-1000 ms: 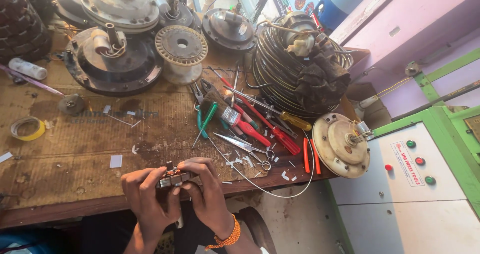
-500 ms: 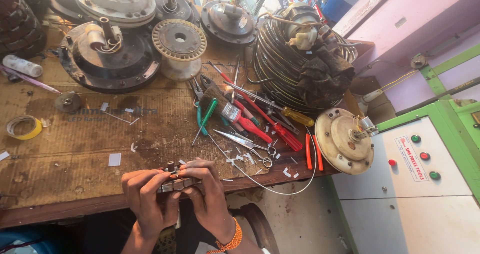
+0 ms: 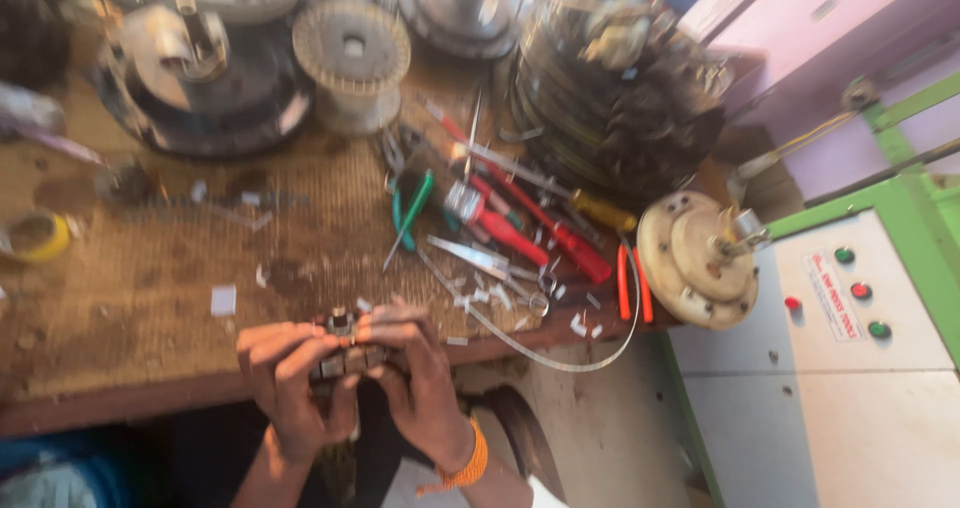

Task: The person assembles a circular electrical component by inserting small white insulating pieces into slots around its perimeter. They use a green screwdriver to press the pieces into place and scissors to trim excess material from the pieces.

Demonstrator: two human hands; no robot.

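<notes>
Presently, lower centre of the frame: left hand [image 3: 295, 373] and right hand [image 3: 420, 383], both grips clenched on one small dark metal part [image 3: 345, 353] with pale segments, held between them just over the near edge of the wooden surface [image 3: 130, 308]. Orange wristband [image 3: 470, 458] on the right wrist.

Centre of the frame: red-handled pliers [image 3: 500, 230], green-handled tool [image 3: 410, 213], yellow-handled screwdriver [image 3: 600, 210], lying close together on the surface.

Upper centre: ribbed wire spool [image 3: 352, 63]. Upper right: dark finned motor body [image 3: 615, 98]. Right of centre: round cream end cover [image 3: 695, 260] at the surface's edge.

Left edge: yellow tape roll [image 3: 40, 236].

Against the frame half a second ago: hands and part hold the same place and hold; the view is blurrier and shifted slightly.
</notes>
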